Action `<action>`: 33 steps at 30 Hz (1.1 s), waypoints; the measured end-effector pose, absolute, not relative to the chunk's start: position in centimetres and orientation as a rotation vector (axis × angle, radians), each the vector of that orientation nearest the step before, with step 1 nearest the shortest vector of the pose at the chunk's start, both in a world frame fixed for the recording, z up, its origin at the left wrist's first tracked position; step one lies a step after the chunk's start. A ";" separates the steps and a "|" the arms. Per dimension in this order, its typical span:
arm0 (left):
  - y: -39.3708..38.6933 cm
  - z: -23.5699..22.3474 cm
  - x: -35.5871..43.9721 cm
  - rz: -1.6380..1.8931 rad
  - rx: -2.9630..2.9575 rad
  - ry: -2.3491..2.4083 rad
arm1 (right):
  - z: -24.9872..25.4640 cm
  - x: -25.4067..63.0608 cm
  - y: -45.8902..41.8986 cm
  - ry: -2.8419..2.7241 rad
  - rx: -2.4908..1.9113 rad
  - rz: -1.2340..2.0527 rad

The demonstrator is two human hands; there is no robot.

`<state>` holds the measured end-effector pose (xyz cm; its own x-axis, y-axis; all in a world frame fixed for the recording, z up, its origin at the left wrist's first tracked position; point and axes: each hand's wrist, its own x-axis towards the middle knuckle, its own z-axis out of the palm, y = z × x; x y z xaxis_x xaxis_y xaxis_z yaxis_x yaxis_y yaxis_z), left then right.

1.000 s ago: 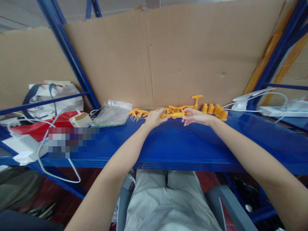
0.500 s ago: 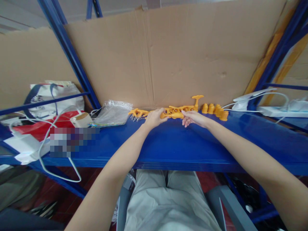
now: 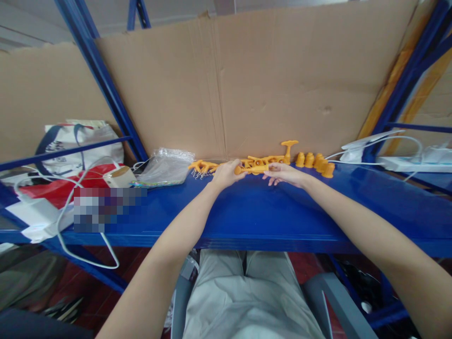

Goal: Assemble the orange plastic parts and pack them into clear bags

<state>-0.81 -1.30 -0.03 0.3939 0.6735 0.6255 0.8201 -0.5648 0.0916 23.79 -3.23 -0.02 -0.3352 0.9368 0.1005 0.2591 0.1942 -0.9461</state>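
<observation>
Between my two hands, low over the back of the blue shelf, is a yellow plastic part (image 3: 259,168) with a rounded, tube-like body. My left hand (image 3: 226,174) is closed around its left end. At the right end, the thumb and forefinger of my right hand (image 3: 284,174) pinch it, with the other fingers loosely curled below. More yellow plastic pieces (image 3: 259,161) lie behind it, and a T-shaped yellow handle (image 3: 289,148) stands upright. Left of my left hand are yellow branching pieces (image 3: 203,165) and small metal hooks or chains (image 3: 200,174).
Several yellow caps (image 3: 309,160) stand in a row to the right. A clear plastic bag (image 3: 164,167) lies at left, near a white charger block (image 3: 119,176), cables and a cloth bag (image 3: 81,146). Cardboard (image 3: 275,75) closes off the back; blue posts (image 3: 109,89) rise at the sides.
My right hand has shifted slightly at the part's right end, its thumb drawn back and its fingers re-curled. The left hand stays in place on the part.
</observation>
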 end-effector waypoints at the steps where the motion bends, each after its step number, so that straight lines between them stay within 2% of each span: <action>1: -1.3 -0.1 -0.8 -0.925 -2.421 -1.319 | 0.0 23.8 -3.3 -1.749 -1.121 1.160; 22: -1.2 0.0 -0.8 -0.926 -2.459 -1.319 | 0.2 23.2 -3.2 -1.496 -1.017 1.285; 29: 0.1 -0.4 -1.9 -0.998 -2.430 -1.467 | -0.1 24.2 -1.7 -1.327 -0.968 1.051; 33: 2.0 -1.2 -3.9 -0.823 -2.358 -1.569 | -0.5 25.2 -0.2 -1.360 -0.971 0.744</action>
